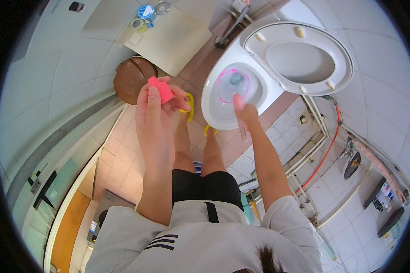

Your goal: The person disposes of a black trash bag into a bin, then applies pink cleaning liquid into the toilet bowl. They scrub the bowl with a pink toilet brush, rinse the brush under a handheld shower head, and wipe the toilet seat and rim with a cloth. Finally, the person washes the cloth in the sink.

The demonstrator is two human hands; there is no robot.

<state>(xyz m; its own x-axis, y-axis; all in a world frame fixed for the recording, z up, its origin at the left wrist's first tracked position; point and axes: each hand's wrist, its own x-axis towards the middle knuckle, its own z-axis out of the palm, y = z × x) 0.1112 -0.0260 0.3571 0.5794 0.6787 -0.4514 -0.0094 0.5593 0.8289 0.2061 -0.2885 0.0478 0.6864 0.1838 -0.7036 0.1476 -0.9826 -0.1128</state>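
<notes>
My left hand (155, 112) holds a bright pink plastic cap (162, 90) between thumb and fingers, left of the toilet. In my right hand (249, 114) is a pink squeeze bottle (239, 102), tilted with its upper end over the front of the white toilet bowl (208, 105). A ring of pink liquid (248, 86) runs around the inside of the bowl, above the water (236, 78). Both the toilet seat and lid are raised, and the seat (343, 65) leans back on the lid. My right fingers partly hide the bottle.
A round brown lidded bin (130, 76) stands beyond my left hand. Behind it, a cream board (171, 44) carries a blue-and-white container (147, 13) and a small jar (138, 25). A toilet brush (222, 41) sits beside the toilet. White pipes and a red hose (328, 146) line the right wall.
</notes>
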